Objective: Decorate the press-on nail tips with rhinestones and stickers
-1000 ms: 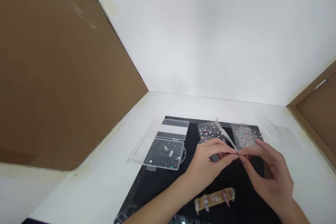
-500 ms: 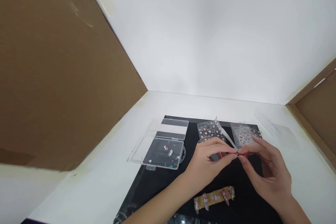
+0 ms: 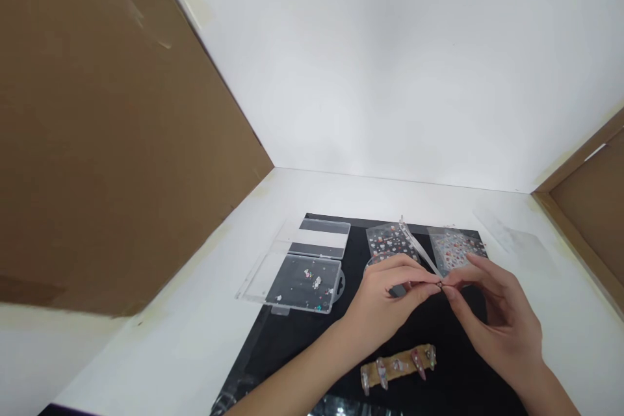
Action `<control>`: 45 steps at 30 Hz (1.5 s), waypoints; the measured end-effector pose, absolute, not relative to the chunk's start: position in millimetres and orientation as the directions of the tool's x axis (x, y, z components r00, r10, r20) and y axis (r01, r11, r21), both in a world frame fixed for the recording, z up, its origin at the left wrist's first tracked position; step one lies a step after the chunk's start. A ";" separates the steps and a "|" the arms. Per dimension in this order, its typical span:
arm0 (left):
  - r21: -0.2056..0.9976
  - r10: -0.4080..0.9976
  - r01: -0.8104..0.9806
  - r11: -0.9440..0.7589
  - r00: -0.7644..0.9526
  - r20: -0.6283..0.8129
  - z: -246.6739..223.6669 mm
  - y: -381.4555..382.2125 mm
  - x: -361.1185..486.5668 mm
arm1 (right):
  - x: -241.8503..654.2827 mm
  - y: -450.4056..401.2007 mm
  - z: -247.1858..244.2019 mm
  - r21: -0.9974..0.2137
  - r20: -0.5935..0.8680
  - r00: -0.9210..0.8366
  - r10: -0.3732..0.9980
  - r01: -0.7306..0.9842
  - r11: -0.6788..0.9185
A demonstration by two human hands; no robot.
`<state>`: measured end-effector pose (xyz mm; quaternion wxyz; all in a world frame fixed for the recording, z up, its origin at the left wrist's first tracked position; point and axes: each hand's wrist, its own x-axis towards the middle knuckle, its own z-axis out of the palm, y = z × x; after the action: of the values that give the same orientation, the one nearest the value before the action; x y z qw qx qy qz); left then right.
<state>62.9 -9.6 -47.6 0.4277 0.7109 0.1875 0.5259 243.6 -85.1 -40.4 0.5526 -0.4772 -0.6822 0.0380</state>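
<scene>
My left hand (image 3: 385, 299) and my right hand (image 3: 502, 322) meet above a black mat (image 3: 465, 370), their fingertips pinching a tiny dark charm (image 3: 440, 285). Its exact shape is too small to make out. A dark grey piece (image 3: 398, 290) shows beneath my left fingers. Behind my hands lie two clear packets of nail stickers (image 3: 390, 240) (image 3: 455, 246), with a slim white strip (image 3: 419, 247) resting across them. Below my hands stands a tan holder with several long false nails (image 3: 397, 364).
An open clear plastic box (image 3: 303, 284) holding small glittery pieces sits left of my hands, its lid (image 3: 322, 238) behind it. Something shiny (image 3: 353, 407) lies at the bottom edge. Brown cardboard walls and a white backdrop surround the white table (image 3: 146, 364).
The whole scene sits slightly higher in the view. My hands have barely moved, and their fingertips stay pinched on the charm.
</scene>
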 end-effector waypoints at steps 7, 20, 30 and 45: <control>0.824 0.729 -0.183 -0.536 0.393 0.561 -46.1 -10.0 62.2 | 244.5 -86.4 -38.9 -0.572 0.717 0.048 0.695 0.611 0.547; 0.832 0.742 -0.205 -0.516 0.379 0.553 -43.3 -11.5 63.1 | 245.2 -83.3 -39.0 -0.597 0.712 0.068 0.699 0.582 0.552; 0.904 0.805 -0.228 -0.362 0.412 0.427 -40.4 -13.3 63.8 | 245.1 -84.0 -37.7 -0.676 0.647 0.119 0.753 0.546 0.495; 0.892 0.669 -0.163 0.422 0.720 -0.185 -24.3 -6.8 58.3 | 251.2 -82.0 -26.0 -0.322 0.772 -0.136 0.621 0.758 0.567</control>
<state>58.3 -6.8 -24.3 0.7990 0.4706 0.2691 0.2603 251.2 -82.0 -26.0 0.4698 -0.4597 -0.7501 -0.0730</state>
